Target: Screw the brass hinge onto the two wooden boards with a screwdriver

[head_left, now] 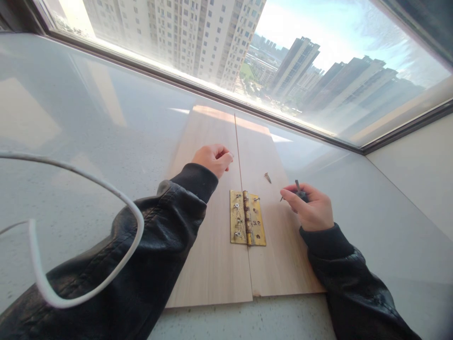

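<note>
A worn brass hinge (247,218) lies across the seam between the left wooden board (208,264) and the right wooden board (283,255). Several screws (237,206) stand in its left leaf, and another screw (256,199) is at the top of the right leaf. My left hand (212,159) is closed in a pinch above the left board; anything between its fingertips is too small to make out. Over the right board, my right hand (314,205) grips a dark screwdriver (302,195), mostly hidden by the fingers. A thin tip, perhaps a screw (282,199), shows below its fingertips.
Loose screws (268,178) lie on the right board above the hinge. A white cable (136,222) loops in front of my left sleeve. The boards rest on a speckled white sill (148,127), bounded by a window frame (177,85) behind and a wall (417,165) at right.
</note>
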Available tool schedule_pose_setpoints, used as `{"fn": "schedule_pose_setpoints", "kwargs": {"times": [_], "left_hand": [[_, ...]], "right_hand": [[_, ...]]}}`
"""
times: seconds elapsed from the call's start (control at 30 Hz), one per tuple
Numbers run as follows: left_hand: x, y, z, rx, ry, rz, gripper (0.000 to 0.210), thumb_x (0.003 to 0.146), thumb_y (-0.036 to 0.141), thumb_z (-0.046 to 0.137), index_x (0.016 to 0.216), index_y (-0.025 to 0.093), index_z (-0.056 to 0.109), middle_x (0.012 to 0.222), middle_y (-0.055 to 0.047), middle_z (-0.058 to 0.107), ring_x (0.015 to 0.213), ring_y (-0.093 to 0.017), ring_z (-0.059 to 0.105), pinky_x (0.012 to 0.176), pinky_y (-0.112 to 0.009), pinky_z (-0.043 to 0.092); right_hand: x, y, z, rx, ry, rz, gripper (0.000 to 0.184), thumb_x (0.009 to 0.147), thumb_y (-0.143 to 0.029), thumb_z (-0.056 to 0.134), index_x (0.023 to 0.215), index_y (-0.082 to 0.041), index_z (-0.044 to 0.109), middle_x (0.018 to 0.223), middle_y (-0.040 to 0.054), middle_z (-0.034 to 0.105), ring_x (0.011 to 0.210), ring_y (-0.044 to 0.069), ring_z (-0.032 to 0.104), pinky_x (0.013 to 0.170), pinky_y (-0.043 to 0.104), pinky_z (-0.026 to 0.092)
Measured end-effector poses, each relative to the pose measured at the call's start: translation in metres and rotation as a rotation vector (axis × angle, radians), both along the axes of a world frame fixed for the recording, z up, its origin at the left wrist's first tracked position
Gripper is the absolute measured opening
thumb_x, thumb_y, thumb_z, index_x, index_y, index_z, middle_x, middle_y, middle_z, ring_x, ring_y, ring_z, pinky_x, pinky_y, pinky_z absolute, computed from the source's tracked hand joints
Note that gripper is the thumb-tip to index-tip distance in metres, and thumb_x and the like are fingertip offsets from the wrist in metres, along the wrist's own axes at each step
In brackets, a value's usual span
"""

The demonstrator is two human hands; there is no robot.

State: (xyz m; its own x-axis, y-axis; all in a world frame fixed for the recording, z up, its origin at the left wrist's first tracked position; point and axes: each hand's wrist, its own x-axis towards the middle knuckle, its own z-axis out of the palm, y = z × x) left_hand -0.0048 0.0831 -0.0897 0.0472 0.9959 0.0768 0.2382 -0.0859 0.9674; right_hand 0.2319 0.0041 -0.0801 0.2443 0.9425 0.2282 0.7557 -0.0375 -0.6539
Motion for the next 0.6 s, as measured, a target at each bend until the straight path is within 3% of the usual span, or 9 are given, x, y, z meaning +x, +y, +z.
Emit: {"fn": "schedule_pose_setpoints", "kwargs": {"times": [0.27,0.6], "left_hand": [[0.001,0.002,-0.002,-0.001,0.003,-0.001,0.016,0.072,0.025,0.051,0.062,0.016,0.059,0.051,0.001,0.057,0.050,-0.011,0.051,0.056,-0.025,0.042],[0.000,0.002,-0.002,0.009,0.006,-0.011,0.015,0.072,0.026,0.052,0.062,0.016,0.058,0.051,0.001,0.056,0.049,-0.010,0.050,0.055,-0.025,0.042]], "right_hand": [[-0.031,-0.024,0.001,0.010,0.011,0.272,0.015,0.072,-0.035,0.066,0.073,-0.019,0.066,0.067,0.0023,0.068,0.059,0.015,0.060,0.059,0.030,0.048],[-0.026,-0.017,-0.002,0.036,-0.105,0.402,0.011,0.074,-0.028,0.064,0.076,-0.018,0.068,0.068,0.0033,0.070,0.060,0.016,0.062,0.056,0.029,0.050]]}}
